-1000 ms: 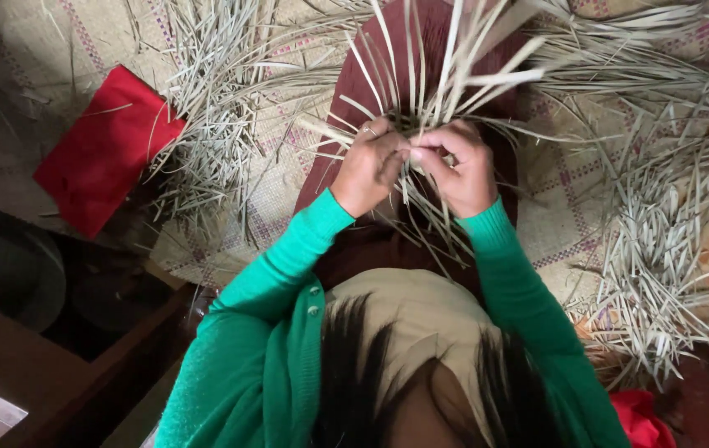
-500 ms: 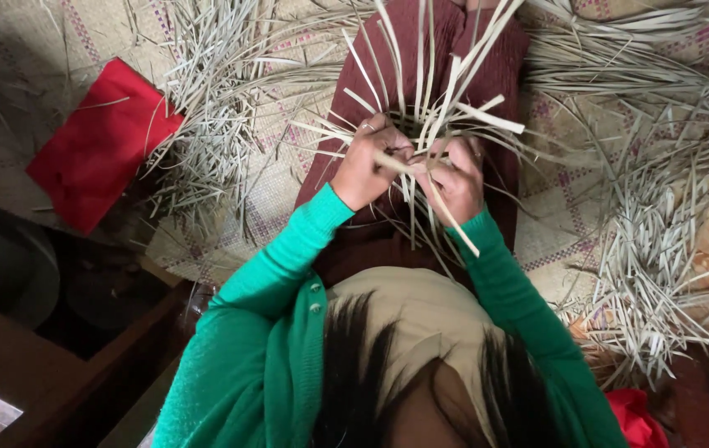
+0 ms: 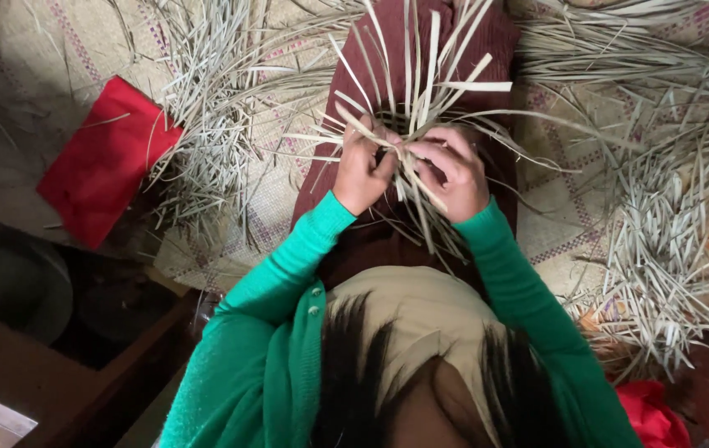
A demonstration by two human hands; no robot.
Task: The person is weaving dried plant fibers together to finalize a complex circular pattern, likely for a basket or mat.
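Observation:
My left hand (image 3: 363, 170) and my right hand (image 3: 452, 172) meet over my lap, both closed on pale dried leaf strips (image 3: 415, 99) that fan upward from a small woven piece between them. Some strips hang down below my fingers. A dark maroon cloth (image 3: 487, 41) covers my legs under the work. Both arms are in green sleeves. The centre of the woven piece is hidden by my fingers.
Heaps of loose dried strips lie left (image 3: 205, 108) and right (image 3: 662, 232) on a woven floor mat (image 3: 562, 216). A red cloth (image 3: 105, 162) rests at the left, another red piece (image 3: 653, 419) at bottom right. A dark round vessel (image 3: 6, 282) and wooden edge sit lower left.
My hands have shifted slightly up and together, and the strips have been bent and re-fanned; one strip that hung diagonally below my right hand is now tucked closer in.

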